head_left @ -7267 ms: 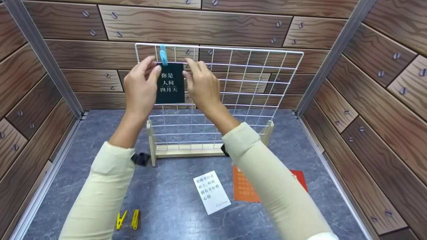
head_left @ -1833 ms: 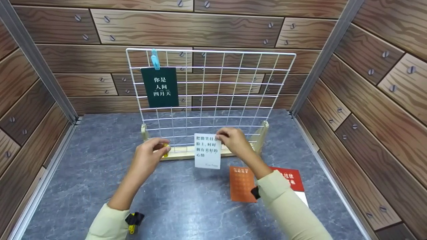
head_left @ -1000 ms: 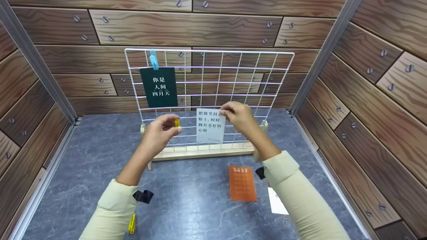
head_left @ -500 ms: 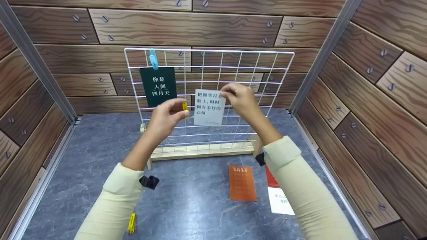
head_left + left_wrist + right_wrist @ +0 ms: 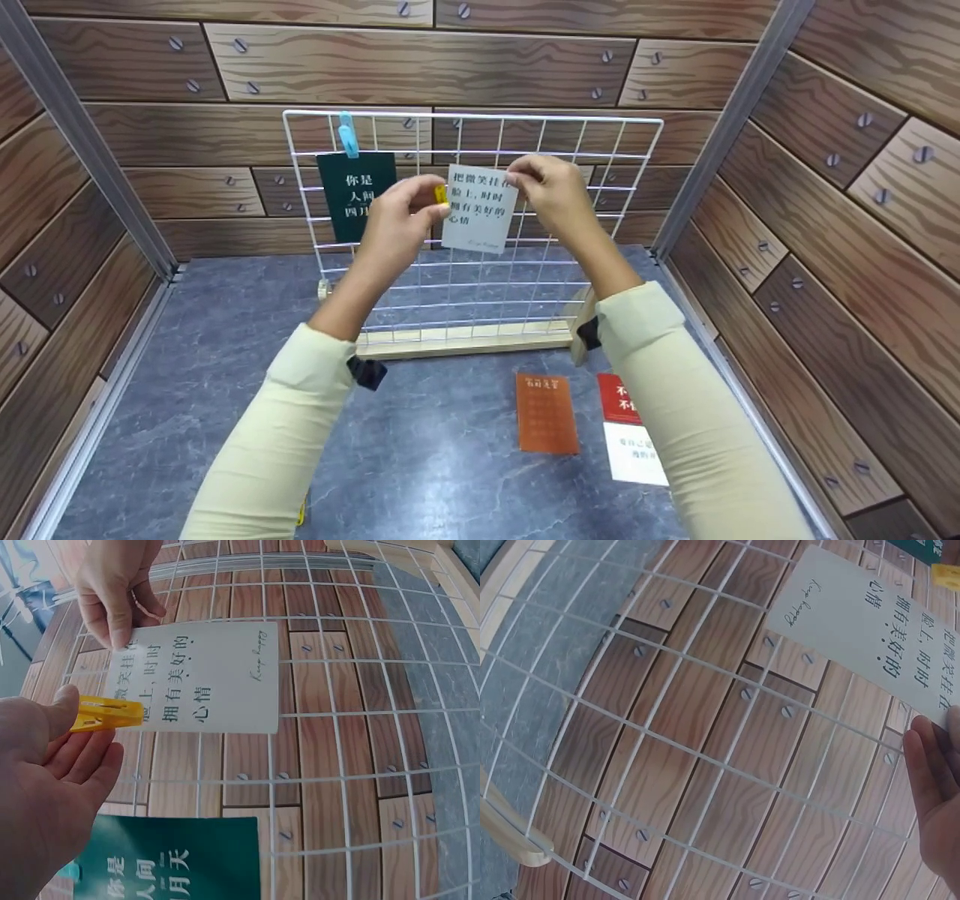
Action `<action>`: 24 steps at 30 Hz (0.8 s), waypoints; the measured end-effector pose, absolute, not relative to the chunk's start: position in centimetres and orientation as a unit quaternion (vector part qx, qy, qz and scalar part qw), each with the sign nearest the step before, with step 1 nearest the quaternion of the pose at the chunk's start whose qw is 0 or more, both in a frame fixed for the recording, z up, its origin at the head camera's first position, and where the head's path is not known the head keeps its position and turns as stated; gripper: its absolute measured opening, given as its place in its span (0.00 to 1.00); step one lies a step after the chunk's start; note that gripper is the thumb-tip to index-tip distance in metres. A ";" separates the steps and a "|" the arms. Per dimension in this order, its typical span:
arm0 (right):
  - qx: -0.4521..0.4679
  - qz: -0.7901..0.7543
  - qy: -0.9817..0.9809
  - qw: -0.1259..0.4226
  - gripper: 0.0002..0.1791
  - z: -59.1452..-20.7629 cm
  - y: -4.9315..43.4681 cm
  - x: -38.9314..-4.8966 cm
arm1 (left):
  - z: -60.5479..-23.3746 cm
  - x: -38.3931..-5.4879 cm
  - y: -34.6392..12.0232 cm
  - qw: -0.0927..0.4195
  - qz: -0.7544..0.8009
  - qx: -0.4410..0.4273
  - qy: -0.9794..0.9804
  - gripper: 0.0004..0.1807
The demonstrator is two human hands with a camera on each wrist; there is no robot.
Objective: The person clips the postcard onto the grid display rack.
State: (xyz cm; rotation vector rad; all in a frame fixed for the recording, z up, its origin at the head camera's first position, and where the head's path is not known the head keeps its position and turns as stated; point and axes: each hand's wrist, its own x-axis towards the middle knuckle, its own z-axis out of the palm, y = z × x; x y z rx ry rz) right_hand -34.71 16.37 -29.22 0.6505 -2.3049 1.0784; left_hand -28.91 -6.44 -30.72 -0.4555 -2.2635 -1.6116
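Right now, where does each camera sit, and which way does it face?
Head: worn on the head, facing forward and down at the wire grid; the left hand, right hand and both sleeves show.
Left wrist: on that wrist, facing the white card and grid; the left hand, pinching a yellow clip, and part of the right hand show.
Right wrist: on that wrist, facing the grid and card; part of the right hand shows.
Shared: both wrist views show the card, clip and green card.
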 end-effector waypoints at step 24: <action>0.206 0.294 -0.857 0.370 0.14 -28.5 14.8 -36.1 | -27.4 -31.5 -4.9 0.196 -0.547 -0.159 -0.798 0.17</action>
